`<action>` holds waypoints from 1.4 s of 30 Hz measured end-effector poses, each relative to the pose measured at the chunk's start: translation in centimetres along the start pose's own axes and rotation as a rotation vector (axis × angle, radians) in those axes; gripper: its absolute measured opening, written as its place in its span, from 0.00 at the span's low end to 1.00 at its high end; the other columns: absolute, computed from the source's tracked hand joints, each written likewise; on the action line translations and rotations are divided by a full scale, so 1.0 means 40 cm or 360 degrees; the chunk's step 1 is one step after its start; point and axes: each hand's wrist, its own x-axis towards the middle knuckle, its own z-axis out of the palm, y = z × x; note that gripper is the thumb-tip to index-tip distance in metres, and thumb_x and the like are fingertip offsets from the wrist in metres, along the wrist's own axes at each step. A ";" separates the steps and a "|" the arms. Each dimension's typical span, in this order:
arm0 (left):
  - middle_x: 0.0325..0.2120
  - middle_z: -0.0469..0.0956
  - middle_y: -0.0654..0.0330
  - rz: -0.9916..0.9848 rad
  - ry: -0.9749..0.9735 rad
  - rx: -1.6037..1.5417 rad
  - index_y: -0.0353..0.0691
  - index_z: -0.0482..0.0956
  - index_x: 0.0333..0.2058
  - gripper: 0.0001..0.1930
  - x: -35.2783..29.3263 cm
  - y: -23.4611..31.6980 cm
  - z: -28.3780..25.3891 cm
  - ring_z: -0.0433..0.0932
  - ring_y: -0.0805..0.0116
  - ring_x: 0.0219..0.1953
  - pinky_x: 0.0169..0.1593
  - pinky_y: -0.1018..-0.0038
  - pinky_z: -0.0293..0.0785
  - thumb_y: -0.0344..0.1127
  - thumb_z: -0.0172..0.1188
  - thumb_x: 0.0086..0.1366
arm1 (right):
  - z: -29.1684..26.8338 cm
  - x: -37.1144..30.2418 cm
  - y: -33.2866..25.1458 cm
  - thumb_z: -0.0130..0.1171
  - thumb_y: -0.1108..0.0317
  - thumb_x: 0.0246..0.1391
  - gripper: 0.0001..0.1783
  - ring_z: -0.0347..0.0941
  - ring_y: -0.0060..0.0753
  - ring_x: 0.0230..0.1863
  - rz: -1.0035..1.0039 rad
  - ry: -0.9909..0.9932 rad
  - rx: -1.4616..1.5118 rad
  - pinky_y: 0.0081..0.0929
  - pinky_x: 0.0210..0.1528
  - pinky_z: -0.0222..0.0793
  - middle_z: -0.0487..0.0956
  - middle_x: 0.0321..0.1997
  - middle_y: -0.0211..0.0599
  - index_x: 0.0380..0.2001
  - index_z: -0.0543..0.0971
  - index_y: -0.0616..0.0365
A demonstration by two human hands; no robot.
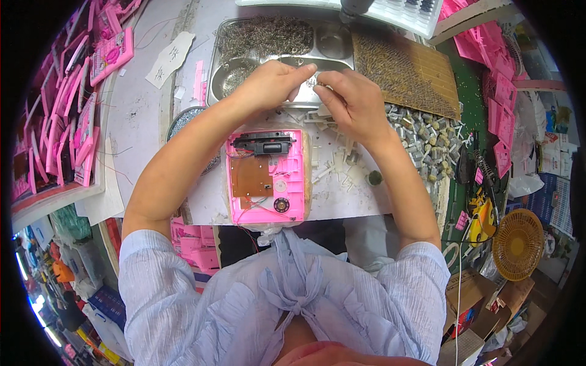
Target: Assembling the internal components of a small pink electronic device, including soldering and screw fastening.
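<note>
An open pink plastic toy housing (266, 177) lies face down on the white table in front of me, showing a brown circuit board, a black part along its top edge and a small round speaker. My left hand (271, 82) and my right hand (348, 97) meet above it, over the near rim of a metal compartment tray (215, 79). Their fingertips pinch together around a tiny metal part that is too small to make out.
The tray holds heaps of small springs and screws. A brown board (406, 70) studded with small parts lies to the right, with a pile of grey metal pieces (421, 137) below it. Stacks of pink housings (67, 116) fill the left. A small fan (517, 244) stands at lower right.
</note>
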 end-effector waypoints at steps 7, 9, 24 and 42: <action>0.25 0.80 0.63 0.0116 0.0138 0.0003 0.36 0.83 0.41 0.25 0.002 0.014 -0.012 0.73 0.76 0.23 0.30 0.75 0.74 0.57 0.56 0.73 | 0.014 -0.023 0.031 0.60 0.60 0.64 0.11 0.69 0.28 0.21 0.0774 -0.0238 0.0458 0.32 0.27 0.64 0.76 0.21 0.35 0.41 0.83 0.56; 0.28 0.80 0.64 0.0150 -0.0035 -0.0320 0.35 0.82 0.43 0.18 -0.018 0.009 -0.004 0.74 0.78 0.25 0.31 0.77 0.74 0.48 0.60 0.72 | 0.026 -0.027 0.039 0.60 0.59 0.66 0.13 0.67 0.20 0.20 0.0809 -0.0201 0.0681 0.28 0.25 0.62 0.76 0.21 0.31 0.40 0.83 0.57; 0.25 0.74 0.67 -0.0032 -0.0408 -0.1057 0.38 0.76 0.33 0.14 -0.091 0.015 -0.004 0.68 0.82 0.21 0.24 0.82 0.68 0.42 0.57 0.75 | 0.014 -0.015 -0.019 0.60 0.60 0.66 0.13 0.71 0.31 0.21 0.0612 -0.0115 0.0573 0.33 0.27 0.66 0.75 0.21 0.43 0.39 0.82 0.59; 0.21 0.70 0.67 0.0161 -0.0476 -0.0786 0.38 0.74 0.32 0.13 -0.143 -0.015 0.014 0.66 0.77 0.20 0.25 0.74 0.66 0.41 0.55 0.74 | -0.007 -0.040 -0.038 0.57 0.55 0.69 0.19 0.70 0.19 0.30 0.0801 -0.0521 0.0905 0.26 0.33 0.68 0.75 0.26 0.29 0.38 0.80 0.62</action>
